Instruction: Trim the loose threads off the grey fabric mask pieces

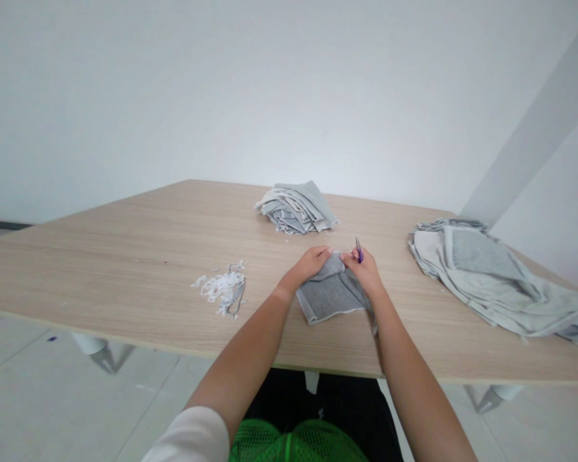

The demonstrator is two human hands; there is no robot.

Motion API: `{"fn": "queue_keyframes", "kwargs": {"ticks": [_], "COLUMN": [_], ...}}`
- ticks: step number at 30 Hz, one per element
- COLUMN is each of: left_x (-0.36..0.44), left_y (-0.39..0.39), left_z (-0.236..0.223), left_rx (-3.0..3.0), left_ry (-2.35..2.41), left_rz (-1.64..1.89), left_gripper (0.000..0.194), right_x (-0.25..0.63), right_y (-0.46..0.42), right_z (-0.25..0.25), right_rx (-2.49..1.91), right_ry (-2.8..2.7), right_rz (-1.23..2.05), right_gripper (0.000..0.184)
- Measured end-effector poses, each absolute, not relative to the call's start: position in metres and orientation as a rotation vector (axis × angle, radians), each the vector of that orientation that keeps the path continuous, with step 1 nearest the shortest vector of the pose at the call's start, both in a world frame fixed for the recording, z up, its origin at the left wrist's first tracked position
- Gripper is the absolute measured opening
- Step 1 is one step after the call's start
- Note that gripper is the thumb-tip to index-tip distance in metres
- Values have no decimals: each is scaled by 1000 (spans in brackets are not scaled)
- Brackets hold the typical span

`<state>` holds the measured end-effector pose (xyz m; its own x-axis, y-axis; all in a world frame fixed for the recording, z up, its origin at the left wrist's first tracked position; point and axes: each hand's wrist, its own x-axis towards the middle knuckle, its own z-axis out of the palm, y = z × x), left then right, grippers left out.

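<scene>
1. Your left hand (311, 265) is near the middle of the frame, closed over the upper fold of the grey cloth (330, 296) and pressing it down.
2. Your right hand (361, 269) is closed as well, pinching a small purple-handled tool (359, 250) with its tip pointing up and away from you. The tool is too small to tell its exact kind. This hand rests against the upper right part of the cloth.
3. The grey cloth lies on the counter (125, 269) just below and between your hands, folded over, with a pale hem along its lower edge. It sits near the counter's front edge.
4. At upper centre, a stack of folded grey and off-white fabric pieces (296, 208) sits towards the far edge, with a few white bits beside it.
5. At the right of the frame, a looser heap of grey and off-white fabric (486, 276) spreads across the counter and runs off the picture's edge.
6. Left of your hands lies a small tangle of white scraps (220, 289) with some dark threads in it.
7. At the bottom of the frame are a white sleeve (187, 436) on your left arm and a patch of green mesh (293, 443). A tiled floor (52, 391) shows below the counter.
</scene>
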<state>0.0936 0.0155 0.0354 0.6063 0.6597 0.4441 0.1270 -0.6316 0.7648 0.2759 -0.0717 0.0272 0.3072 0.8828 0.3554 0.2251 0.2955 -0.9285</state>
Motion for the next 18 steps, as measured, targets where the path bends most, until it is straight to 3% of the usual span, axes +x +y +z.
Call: {"fn": "queue_keyframes", "kwargs": {"ticks": [10, 18], "left_x": [91, 82], "left_y": [12, 7], "left_z": [35, 34], "left_rx": [2105, 2399], "left_ry": [676, 914], "left_rz": [988, 942], "left_gripper": [28, 39], "right_x": [279, 293], "right_y": [-68, -56], "right_z": [24, 9], "right_rx": [-1208, -1162], "right_ry": [-1153, -800], "right_rz": [638, 566], "right_gripper": [44, 46]}}
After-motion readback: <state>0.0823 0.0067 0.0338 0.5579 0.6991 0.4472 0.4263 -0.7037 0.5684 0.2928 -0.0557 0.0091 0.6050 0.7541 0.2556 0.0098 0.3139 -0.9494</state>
